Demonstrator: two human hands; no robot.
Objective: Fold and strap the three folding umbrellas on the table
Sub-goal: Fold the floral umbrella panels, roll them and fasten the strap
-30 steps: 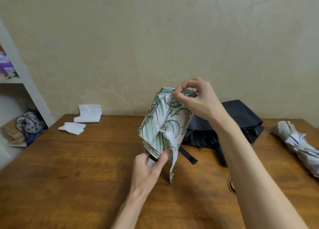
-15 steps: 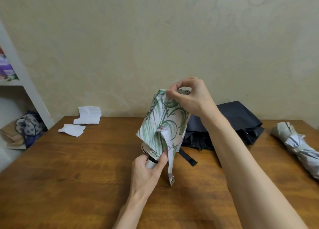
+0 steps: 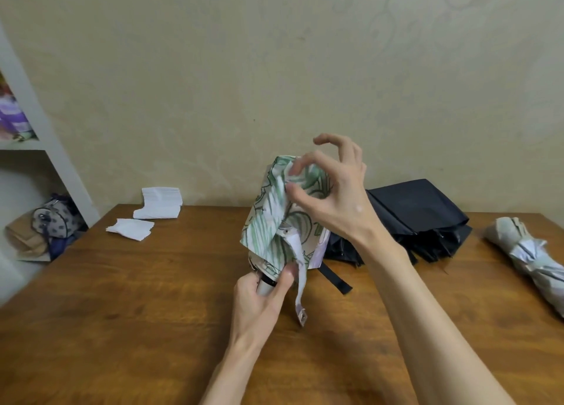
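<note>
**Leaf-print umbrella upright, strap loose**

It is held over the middle of the table. The left hand grips its silver handle at the bottom. The right hand pinches a canopy fold at the top between thumb and forefinger. The strap dangles unfastened. A black umbrella lies spread just behind, and a grey umbrella lies far right.

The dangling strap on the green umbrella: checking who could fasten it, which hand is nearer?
Left. The left hand grips the handle right beside the strap; the right hand pinches fabric at the top of the umbrella, above it.
</note>
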